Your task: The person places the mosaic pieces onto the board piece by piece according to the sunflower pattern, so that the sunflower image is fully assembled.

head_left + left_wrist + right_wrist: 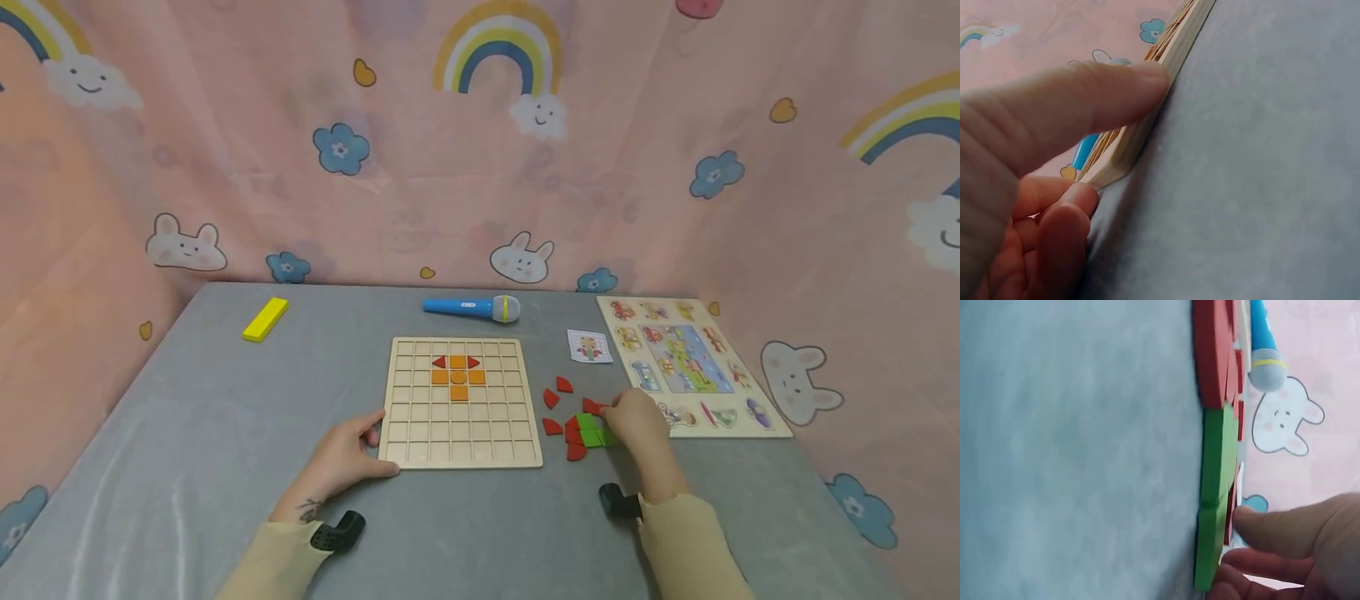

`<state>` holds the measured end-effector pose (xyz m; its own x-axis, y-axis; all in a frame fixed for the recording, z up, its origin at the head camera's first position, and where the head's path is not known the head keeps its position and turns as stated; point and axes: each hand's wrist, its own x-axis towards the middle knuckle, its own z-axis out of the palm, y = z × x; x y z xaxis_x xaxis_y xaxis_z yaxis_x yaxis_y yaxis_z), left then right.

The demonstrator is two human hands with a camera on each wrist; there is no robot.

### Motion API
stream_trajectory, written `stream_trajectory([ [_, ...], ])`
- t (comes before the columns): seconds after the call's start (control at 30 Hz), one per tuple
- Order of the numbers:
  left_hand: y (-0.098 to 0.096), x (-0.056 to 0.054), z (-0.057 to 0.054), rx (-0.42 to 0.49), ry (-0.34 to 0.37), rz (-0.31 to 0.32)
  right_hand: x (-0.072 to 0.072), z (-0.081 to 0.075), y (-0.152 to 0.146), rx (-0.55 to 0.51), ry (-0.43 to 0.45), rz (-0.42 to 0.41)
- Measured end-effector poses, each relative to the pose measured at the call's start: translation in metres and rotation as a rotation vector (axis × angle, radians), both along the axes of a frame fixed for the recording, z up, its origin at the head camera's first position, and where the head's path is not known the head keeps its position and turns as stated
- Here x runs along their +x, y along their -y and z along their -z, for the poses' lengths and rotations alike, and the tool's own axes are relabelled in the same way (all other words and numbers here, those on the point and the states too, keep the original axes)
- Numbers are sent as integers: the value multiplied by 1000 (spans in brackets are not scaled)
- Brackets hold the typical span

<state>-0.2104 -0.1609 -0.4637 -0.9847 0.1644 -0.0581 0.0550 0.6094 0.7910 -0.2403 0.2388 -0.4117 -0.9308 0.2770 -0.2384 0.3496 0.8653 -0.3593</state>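
Observation:
A wooden grid board [461, 429] lies in front of me, with several orange pieces and two red triangles set in its upper squares. My left hand [341, 454] holds the board's near left corner, thumb [1129, 94] along the front edge and fingers by the left side. Beside the board, several loose red and green pieces lie in a cluster. My right hand [639, 421] reaches over it, thumb and fingertips pinching a red piece [592, 406] next to the green squares [588, 431]. In the right wrist view, the thumb [1266, 528] meets that red piece behind a green piece [1211, 540].
A blue toy microphone [461, 307] lies behind the board, and a yellow block [266, 319] at the back left. A small picture card [589, 347] lies to the right, near a wooden picture puzzle [633, 310]. Loose red quarter-shaped pieces [552, 427] lie between board and right hand.

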Motion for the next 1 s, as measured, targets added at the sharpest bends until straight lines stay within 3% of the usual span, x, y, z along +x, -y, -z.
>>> stream_trajectory([
  [0.33, -1, 1, -1, 1, 3, -10, -2, 1, 2, -4, -29, -12],
  [0.47, 0, 2, -3, 7, 8, -9, -8, -10, 15, -145, -97, -24],
  [0.6, 0, 2, -3, 2, 0, -10, -23, -21, 48, -360, -163, -78],
  [0.77, 0, 2, -2, -6, -13, -4, -41, -19, 96, -597, -117, -138],
  [0.83, 0, 2, -2, -6, -15, -6, -46, -13, 111, -630, -82, -156],
  [1.0, 0, 1, -2, 1, -22, -11, -50, 2, 134, -576, -46, -194],
])
